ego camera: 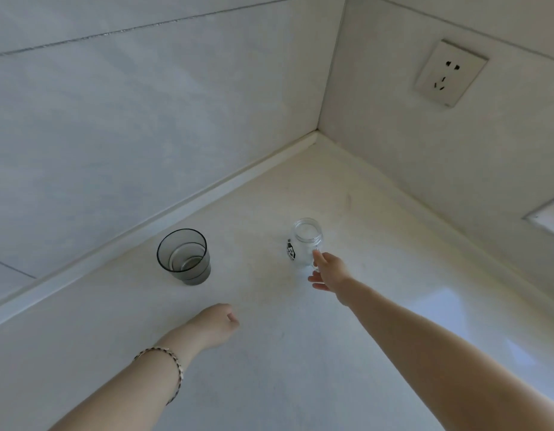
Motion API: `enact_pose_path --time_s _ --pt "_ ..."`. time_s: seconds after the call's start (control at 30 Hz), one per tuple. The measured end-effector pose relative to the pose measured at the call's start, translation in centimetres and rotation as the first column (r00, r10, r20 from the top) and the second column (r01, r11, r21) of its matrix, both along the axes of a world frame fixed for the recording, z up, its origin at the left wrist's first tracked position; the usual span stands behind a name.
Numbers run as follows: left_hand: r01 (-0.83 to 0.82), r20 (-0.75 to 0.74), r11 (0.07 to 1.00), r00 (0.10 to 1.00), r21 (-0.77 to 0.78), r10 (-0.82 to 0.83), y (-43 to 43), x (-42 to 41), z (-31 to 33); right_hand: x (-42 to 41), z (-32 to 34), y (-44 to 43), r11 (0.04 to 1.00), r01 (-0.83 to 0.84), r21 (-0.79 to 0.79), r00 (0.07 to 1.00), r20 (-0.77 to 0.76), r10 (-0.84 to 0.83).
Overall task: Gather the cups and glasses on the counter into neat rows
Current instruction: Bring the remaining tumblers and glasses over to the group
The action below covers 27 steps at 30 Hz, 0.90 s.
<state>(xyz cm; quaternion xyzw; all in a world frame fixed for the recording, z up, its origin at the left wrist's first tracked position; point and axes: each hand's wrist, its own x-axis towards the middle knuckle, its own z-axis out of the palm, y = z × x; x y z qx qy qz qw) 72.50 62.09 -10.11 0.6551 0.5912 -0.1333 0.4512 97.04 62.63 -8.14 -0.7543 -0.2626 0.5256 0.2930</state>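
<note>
A smoky grey glass tumbler (184, 258) stands upright on the pale counter (269, 353), near the back wall strip. To its right stands a clear glass jar-shaped mug (305, 241) with a black label on its left side. My right hand (328, 272) reaches in from the right and grips the mug's near side at the handle, thumb up against the glass. My left hand (215, 325) hovers low over the counter in front of the tumbler, fingers curled under, holding nothing; a beaded bracelet sits on that wrist.
The counter runs into a corner where two tiled walls (145, 119) meet. A white power socket (451, 73) is on the right wall. A pale framed edge (546, 219) shows at the far right.
</note>
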Motion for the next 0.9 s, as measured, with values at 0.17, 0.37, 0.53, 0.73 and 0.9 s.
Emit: enact_pose_path --time_s 0.17,0.37,0.53,0.73,0.9 --pt "-0.021 0.002 1.000 1.000 0.016 0.020 -2.2 -0.8 1.0 0.0 1.8 -4.6 0.997 -0.062 0.040 0.998 -0.011 0.062" --pt "-0.029 -0.026 0.995 0.999 0.090 0.032 -8.1 -2.2 4.3 -0.5 5.3 -12.3 0.972 -0.233 0.027 0.971 0.070 0.231" --pt "-0.075 -0.034 0.983 0.996 0.167 0.082 -15.7 -4.8 7.0 -2.6 7.1 -19.6 0.941 -0.335 0.043 0.939 0.101 0.329" --pt "-0.205 -0.032 0.966 0.977 0.157 0.213 -28.6 -11.4 7.6 -7.3 7.2 -29.0 0.891 -0.450 0.054 0.890 0.101 0.444" --pt "-0.298 -0.068 0.947 0.949 0.115 0.307 -38.6 -18.0 7.8 -14.0 7.3 -34.8 0.859 -0.510 0.045 0.860 0.003 0.510"
